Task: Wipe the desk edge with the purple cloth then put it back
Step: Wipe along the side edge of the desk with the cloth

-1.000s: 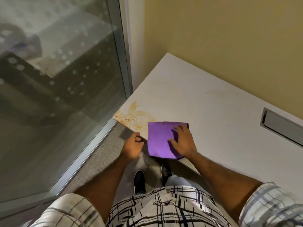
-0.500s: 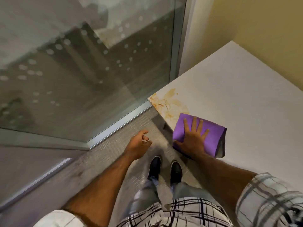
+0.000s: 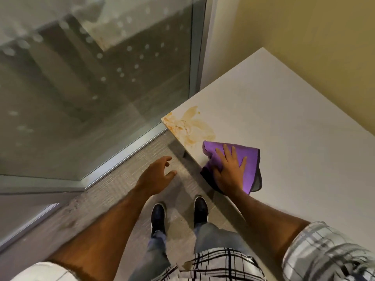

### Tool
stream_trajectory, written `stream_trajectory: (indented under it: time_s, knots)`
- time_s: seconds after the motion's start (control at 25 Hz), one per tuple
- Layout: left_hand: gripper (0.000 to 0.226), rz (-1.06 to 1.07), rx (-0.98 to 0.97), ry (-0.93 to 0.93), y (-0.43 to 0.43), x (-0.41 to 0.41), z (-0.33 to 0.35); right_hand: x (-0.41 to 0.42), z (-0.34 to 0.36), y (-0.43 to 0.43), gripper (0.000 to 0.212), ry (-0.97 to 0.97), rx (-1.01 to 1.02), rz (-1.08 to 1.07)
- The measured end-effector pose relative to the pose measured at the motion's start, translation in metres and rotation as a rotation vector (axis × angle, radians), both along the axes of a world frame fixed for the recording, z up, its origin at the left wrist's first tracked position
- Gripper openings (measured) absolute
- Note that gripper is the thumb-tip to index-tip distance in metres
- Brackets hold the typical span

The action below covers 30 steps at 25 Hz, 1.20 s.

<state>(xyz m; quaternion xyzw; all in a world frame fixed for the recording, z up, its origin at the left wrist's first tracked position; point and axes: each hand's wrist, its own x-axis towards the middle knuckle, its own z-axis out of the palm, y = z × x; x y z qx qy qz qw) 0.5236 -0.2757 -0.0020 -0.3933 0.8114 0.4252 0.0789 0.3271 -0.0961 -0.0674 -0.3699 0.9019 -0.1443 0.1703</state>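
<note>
A purple cloth (image 3: 248, 159) lies folded on the white desk (image 3: 284, 126), draped slightly over the desk's near edge. My right hand (image 3: 229, 171) presses flat on the cloth with fingers spread. Just beyond the cloth, an orange-brown stain (image 3: 188, 124) covers the desk's near left corner. My left hand (image 3: 156, 175) hovers off the desk over the floor, fingers loosely apart and holding nothing.
A glass wall with a metal frame (image 3: 129, 151) runs along the left, close to the desk corner. A yellow wall (image 3: 314, 37) backs the desk. My dark shoes (image 3: 158, 218) stand on the grey floor beside the desk edge.
My left hand has let go of the desk edge and moved out over the floor. My right hand has flattened on the cloth, which is bunched over the edge. The view has swung left.
</note>
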Motion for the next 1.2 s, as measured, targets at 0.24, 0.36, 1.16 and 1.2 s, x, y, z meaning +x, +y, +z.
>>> stream_trajectory:
  time_s: [0.24, 0.36, 1.16, 1.2]
  knots:
    - [0.055, -0.026, 0.023, -0.02, -0.032, 0.006, -0.015, 0.034, -0.002, -0.047, 0.068, 0.055, 0.101, -0.055]
    - [0.056, -0.064, 0.064, -0.052, -0.046, 0.018, -0.019, 0.032, -0.005, -0.007, 0.078, 0.154, 0.166, 0.22]
    - [0.053, 0.041, 0.189, 0.058, -0.089, 0.08, -0.052, 0.041, -0.008, -0.051, 0.06, 0.105, 0.146, -0.482]
    - [0.051, 0.061, 0.183, 0.068, -0.09, 0.083, -0.054, 0.042, -0.008, -0.069, 0.064, 0.085, 0.162, -0.519]
